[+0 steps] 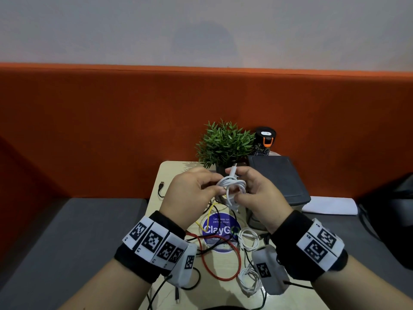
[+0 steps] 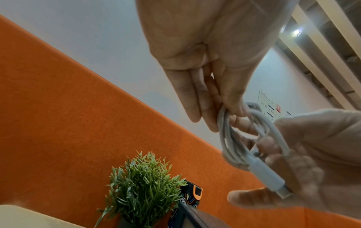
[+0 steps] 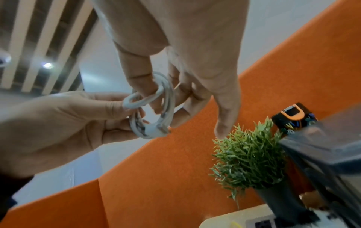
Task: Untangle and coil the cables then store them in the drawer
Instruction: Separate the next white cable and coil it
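Observation:
Both hands hold a small coil of white cable [image 1: 232,186] in the air above the beige table [image 1: 174,171]. My left hand [image 1: 194,193] pinches the coil's left side between thumb and fingers [image 2: 234,106]. My right hand [image 1: 257,191] grips the coil's right side, and its plug end [image 2: 273,183] sticks out along the fingers. The same white coil [image 3: 154,108] shows in the right wrist view, looped round a finger. On the table below lie a red cable [image 1: 214,262], a yellow cable [image 1: 209,214], black cables [image 1: 161,189] and two white cable bundles [image 1: 248,238].
A potted green plant [image 1: 223,144] and a black-and-orange bottle [image 1: 264,139] stand at the table's far edge. A dark grey drawer unit [image 1: 279,177] sits at the right. An orange partition [image 1: 111,119] runs behind. A blue round sticker [image 1: 220,231] is on the tabletop.

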A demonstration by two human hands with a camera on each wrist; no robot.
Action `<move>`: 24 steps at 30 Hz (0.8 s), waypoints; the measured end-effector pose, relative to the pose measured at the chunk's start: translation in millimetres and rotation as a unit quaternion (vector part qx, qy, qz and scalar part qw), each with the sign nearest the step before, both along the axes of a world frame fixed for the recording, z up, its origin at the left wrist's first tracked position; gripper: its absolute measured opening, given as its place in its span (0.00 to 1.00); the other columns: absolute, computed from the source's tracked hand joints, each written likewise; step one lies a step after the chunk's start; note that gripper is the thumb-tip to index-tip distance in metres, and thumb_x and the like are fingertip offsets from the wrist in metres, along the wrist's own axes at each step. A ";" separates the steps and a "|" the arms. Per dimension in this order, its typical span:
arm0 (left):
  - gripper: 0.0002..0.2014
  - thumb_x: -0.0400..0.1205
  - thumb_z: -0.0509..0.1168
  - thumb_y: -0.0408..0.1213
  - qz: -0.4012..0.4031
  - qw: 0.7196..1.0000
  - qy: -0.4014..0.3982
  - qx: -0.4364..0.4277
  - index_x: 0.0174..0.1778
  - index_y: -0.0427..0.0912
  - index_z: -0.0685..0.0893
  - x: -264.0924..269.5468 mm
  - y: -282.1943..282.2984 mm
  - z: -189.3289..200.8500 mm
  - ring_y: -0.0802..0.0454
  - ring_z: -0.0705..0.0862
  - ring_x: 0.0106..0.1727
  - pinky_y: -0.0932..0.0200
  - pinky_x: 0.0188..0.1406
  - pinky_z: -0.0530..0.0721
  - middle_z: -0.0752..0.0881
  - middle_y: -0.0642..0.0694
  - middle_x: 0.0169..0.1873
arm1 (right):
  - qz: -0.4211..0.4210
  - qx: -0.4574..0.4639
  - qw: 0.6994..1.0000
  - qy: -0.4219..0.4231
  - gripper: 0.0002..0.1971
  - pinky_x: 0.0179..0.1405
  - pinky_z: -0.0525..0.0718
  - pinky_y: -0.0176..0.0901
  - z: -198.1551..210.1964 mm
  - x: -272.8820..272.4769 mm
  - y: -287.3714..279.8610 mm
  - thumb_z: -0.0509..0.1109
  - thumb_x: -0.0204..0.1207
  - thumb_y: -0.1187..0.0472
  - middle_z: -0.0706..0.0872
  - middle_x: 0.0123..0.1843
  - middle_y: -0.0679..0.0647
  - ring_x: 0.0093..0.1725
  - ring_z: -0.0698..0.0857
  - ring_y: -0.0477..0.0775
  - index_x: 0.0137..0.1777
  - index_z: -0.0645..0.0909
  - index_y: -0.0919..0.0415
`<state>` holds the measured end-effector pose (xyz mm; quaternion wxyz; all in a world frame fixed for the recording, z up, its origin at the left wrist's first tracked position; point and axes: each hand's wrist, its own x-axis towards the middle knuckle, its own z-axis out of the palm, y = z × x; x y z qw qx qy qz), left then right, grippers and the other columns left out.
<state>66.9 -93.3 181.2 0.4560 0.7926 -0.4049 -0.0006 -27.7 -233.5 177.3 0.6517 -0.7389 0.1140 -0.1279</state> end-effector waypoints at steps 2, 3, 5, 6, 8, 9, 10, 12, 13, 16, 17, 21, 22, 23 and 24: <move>0.09 0.73 0.75 0.34 0.003 1.000 -0.002 0.004 0.48 0.47 0.92 0.4 0.7 -1.1 0.61 0.80 0.41 0.63 0.42 0.77 0.85 0.54 0.37 | -0.010 -0.119 0.992 0.032 0.24 0.39 0.80 0.27 -0.7 -1.7 2.1 0.70 0.70 0.74 0.87 0.44 0.44 0.38 0.83 0.35 0.57 0.78 0.45; 0.09 0.73 0.75 0.33 0.008 1.000 -0.008 -0.001 0.47 0.47 0.92 0.2 0.9 -1.8 0.60 0.80 0.41 0.63 0.42 0.78 0.85 0.54 0.37 | -0.025 -0.166 0.984 0.055 0.22 0.35 0.77 0.24 -0.8 -2.1 2.6 0.71 0.71 0.69 0.85 0.41 0.43 0.35 0.81 0.33 0.56 0.76 0.42; 0.08 0.73 0.74 0.33 0.025 0.999 -0.031 -0.011 0.46 0.48 0.92 -0.2 1.4 -3.3 0.60 0.79 0.41 0.66 0.40 0.77 0.84 0.55 0.36 | -0.063 -0.204 0.972 0.098 0.16 0.27 0.73 0.24 -1.2 -2.4 3.8 0.72 0.72 0.61 0.82 0.35 0.44 0.30 0.79 0.36 0.56 0.74 0.43; 0.08 0.73 0.74 0.33 0.031 0.998 -0.043 -0.014 0.46 0.48 0.91 -0.7 1.5 -3.4 0.59 0.79 0.41 0.68 0.39 0.76 0.84 0.55 0.36 | -0.078 -0.200 0.970 0.112 0.15 0.25 0.74 0.26 -2.6 -2.2 4.2 0.72 0.72 0.58 0.83 0.35 0.46 0.31 0.80 0.39 0.56 0.75 0.45; 0.08 0.73 0.74 0.33 0.033 0.997 -0.063 -0.016 0.46 0.48 0.91 -1.8 1.2 -3.5 0.59 0.78 0.41 0.66 0.39 0.76 0.83 0.55 0.36 | -0.101 -0.169 0.974 0.116 0.14 0.33 0.83 0.41 -4.3 -1.5 6.3 0.72 0.73 0.60 0.88 0.37 0.52 0.36 0.86 0.52 0.55 0.77 0.46; 0.08 0.73 0.74 0.33 0.033 0.997 -0.071 -0.016 0.47 0.47 0.91 -1.4 1.1 -3.5 0.59 0.78 0.41 0.65 0.39 0.76 0.83 0.55 0.36 | -0.111 -0.144 0.977 0.107 0.14 0.37 0.85 0.47 -4.1 -1.4 7.7 0.72 0.73 0.63 0.89 0.37 0.54 0.37 0.87 0.58 0.54 0.78 0.47; 0.08 0.73 0.74 0.32 0.033 0.996 -0.078 -0.015 0.47 0.46 0.91 -0.1 1.2 -3.8 0.59 0.78 0.41 0.63 0.40 0.77 0.83 0.55 0.36 | -0.115 -0.115 0.982 0.101 0.14 0.38 0.84 0.49 -3.3 -1.3 8.3 0.72 0.73 0.66 0.89 0.35 0.55 0.36 0.87 0.59 0.54 0.78 0.48; 0.09 0.73 0.74 0.32 0.037 0.995 -0.090 -0.008 0.48 0.45 0.91 3.8 2.3 -3.9 0.60 0.78 0.42 0.62 0.41 0.77 0.83 0.55 0.37 | -0.102 -0.046 0.989 0.096 0.15 0.33 0.80 0.42 -1.2 -1.9 6.5 0.71 0.73 0.71 0.86 0.28 0.51 0.32 0.83 0.54 0.56 0.78 0.54; 0.09 0.74 0.74 0.32 0.039 0.995 -0.096 -0.002 0.48 0.45 0.91 5.9 3.2 -4.2 0.60 0.78 0.43 0.61 0.41 0.78 0.83 0.55 0.37 | -0.087 -0.015 0.991 0.098 0.16 0.28 0.76 0.37 0.6 -2.5 5.2 0.70 0.74 0.72 0.84 0.25 0.50 0.28 0.81 0.50 0.59 0.78 0.57; 0.08 0.74 0.73 0.32 0.031 0.993 -0.117 0.012 0.48 0.44 0.91 9.7 6.0 -4.8 0.59 0.78 0.43 0.57 0.41 0.79 0.84 0.53 0.38 | -0.033 0.042 0.992 0.117 0.18 0.19 0.69 0.31 6.9 -5.3 0.0 0.68 0.76 0.74 0.81 0.23 0.54 0.19 0.73 0.44 0.63 0.75 0.60; 0.08 0.74 0.73 0.32 0.027 0.991 -0.128 0.016 0.48 0.44 0.90 9.5 6.6 -4.8 0.59 0.77 0.43 0.57 0.40 0.80 0.84 0.53 0.38 | -0.020 0.046 0.991 0.127 0.18 0.19 0.68 0.32 9.5 -6.6 -1.1 0.67 0.76 0.74 0.80 0.23 0.55 0.19 0.71 0.45 0.64 0.75 0.59; 0.08 0.75 0.70 0.37 0.003 0.982 -0.190 0.006 0.47 0.44 0.90 7.3 5.8 -3.6 0.57 0.80 0.40 0.54 0.34 0.83 0.85 0.53 0.38 | 0.008 -0.021 0.985 0.169 0.19 0.20 0.64 0.33 13.0 -8.6 -4.1 0.65 0.76 0.72 0.75 0.22 0.50 0.21 0.68 0.45 0.65 0.77 0.56; 0.08 0.75 0.69 0.37 -0.009 0.978 -0.209 0.006 0.47 0.43 0.90 6.5 5.0 -3.8 0.54 0.83 0.39 0.54 0.33 0.84 0.85 0.52 0.38 | 0.016 -0.113 0.977 0.182 0.20 0.21 0.64 0.33 13.5 -8.8 -4.1 0.66 0.75 0.69 0.75 0.23 0.48 0.22 0.69 0.44 0.67 0.75 0.54; 0.08 0.76 0.67 0.38 -0.021 0.974 -0.226 0.008 0.47 0.43 0.90 6.2 4.2 -4.4 0.52 0.84 0.38 0.54 0.31 0.84 0.86 0.51 0.39 | 0.026 -0.231 0.953 0.196 0.23 0.22 0.64 0.34 13.2 -9.0 -4.5 0.66 0.75 0.67 0.75 0.26 0.46 0.24 0.71 0.44 0.69 0.72 0.52; 0.10 0.77 0.65 0.39 -0.030 0.971 -0.236 0.012 0.47 0.42 0.90 5.9 3.6 -4.4 0.50 0.85 0.38 0.54 0.30 0.85 0.86 0.50 0.39 | 0.036 -0.347 0.915 0.205 0.26 0.23 0.64 0.34 12.4 -9.4 -4.0 0.66 0.74 0.65 0.76 0.29 0.47 0.27 0.73 0.46 0.72 0.68 0.50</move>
